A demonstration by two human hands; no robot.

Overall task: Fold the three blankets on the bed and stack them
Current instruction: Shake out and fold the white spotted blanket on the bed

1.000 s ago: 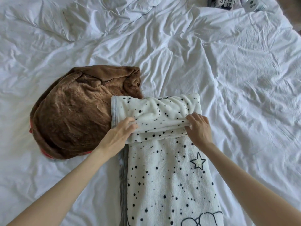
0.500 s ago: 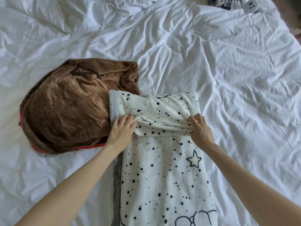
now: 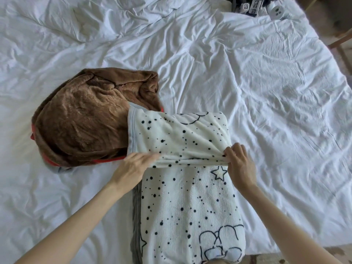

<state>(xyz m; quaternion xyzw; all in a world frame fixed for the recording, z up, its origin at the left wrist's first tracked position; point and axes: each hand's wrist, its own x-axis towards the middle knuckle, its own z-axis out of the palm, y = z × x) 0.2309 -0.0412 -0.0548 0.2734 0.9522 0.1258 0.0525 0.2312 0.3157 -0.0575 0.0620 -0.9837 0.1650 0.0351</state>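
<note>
the spotted blanket lies as a long strip on the bed, its far end doubled back toward the person and one corner overlapping the folded brown blanket. the right hand pinches one side of the flap's near edge, probably to keep it straight and taut. the left hand meets the other side, too blurred to tell its grip. compared with half a second earlier, the flap is drawn nearer, its edge now just above the star print.
</note>
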